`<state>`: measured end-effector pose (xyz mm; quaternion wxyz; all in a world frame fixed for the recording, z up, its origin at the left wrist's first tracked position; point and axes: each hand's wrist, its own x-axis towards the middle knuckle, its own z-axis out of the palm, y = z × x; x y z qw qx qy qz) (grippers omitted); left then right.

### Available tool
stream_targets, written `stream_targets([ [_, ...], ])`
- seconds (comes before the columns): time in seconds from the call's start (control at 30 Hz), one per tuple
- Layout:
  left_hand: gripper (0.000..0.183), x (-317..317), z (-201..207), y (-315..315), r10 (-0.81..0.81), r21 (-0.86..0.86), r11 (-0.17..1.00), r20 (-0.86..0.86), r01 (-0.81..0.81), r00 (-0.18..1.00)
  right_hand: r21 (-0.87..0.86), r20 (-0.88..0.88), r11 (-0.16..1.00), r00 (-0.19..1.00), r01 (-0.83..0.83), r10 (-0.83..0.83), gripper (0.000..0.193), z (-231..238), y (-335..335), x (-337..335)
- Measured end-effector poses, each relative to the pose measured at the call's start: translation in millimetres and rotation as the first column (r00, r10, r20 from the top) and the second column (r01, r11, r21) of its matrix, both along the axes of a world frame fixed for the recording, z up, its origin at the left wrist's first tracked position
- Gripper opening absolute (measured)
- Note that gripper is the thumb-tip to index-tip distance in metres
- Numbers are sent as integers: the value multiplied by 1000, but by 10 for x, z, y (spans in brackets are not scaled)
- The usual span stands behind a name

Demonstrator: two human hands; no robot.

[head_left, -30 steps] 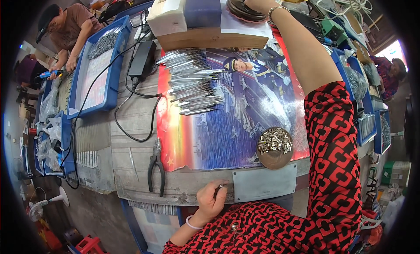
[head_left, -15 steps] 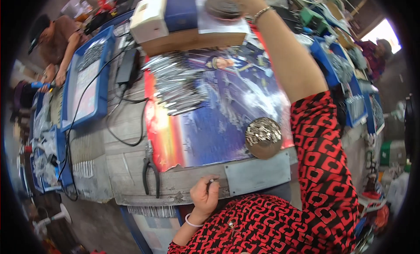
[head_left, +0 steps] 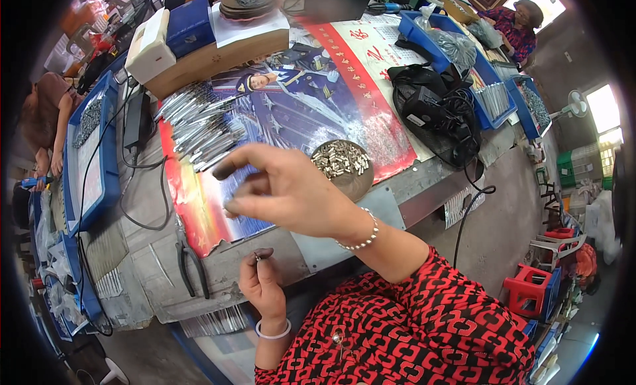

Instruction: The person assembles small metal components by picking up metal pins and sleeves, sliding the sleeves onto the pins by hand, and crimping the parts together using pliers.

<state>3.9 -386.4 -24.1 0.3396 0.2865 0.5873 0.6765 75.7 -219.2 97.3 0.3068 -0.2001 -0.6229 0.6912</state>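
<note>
My left hand [head_left: 264, 289] is closed in a pinch above the table's front edge, with a tiny metal piece at its dark-stained fingertips, too small to name. My right hand [head_left: 288, 189] hovers over the poster-covered tabletop, thumb and forefinger apart, with nothing visible between them. Beside its wrist sits a round brown dish [head_left: 358, 181] of small shiny metal sleeves [head_left: 341, 158]. Many slim silver rods [head_left: 202, 123] lie heaped beyond the right hand. Black-handled pliers [head_left: 191, 269] rest left of my left hand. Partly under my right forearm is a flat grey plate [head_left: 311, 249].
A wooden block [head_left: 218, 60] bears a white box [head_left: 151, 47], a blue box [head_left: 190, 28] and stacked round dishes [head_left: 248, 4]. Blue trays [head_left: 109, 179] line the left side; a black mesh bag [head_left: 434, 110] lies right. Black cables cross the table. Two other people sit at the far sides.
My right hand has come back from the round dishes at the far end to just above my left hand. The view has turned rightward. My left hand keeps its pinch.
</note>
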Motion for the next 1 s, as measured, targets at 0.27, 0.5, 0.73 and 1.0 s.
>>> stream_targets([
  [0.27,21,246,210,-74,-76,26,997,74,74,994,104,62,991,995,-80,74,18,-473,-355,579],
  [0.5,21,466,217,-127,-162,-87,981,106,171,981,-473,-65,862,983,-180,170,12,-733,-543,968],
  [0.73,17,691,232,-52,-311,-174,933,48,315,949,-492,-85,854,986,-170,147,12,-862,-461,1287],
  [1.0,13,825,255,19,-370,-203,900,109,385,923,-435,-11,897,996,-80,84,17,-871,-445,1542],
])
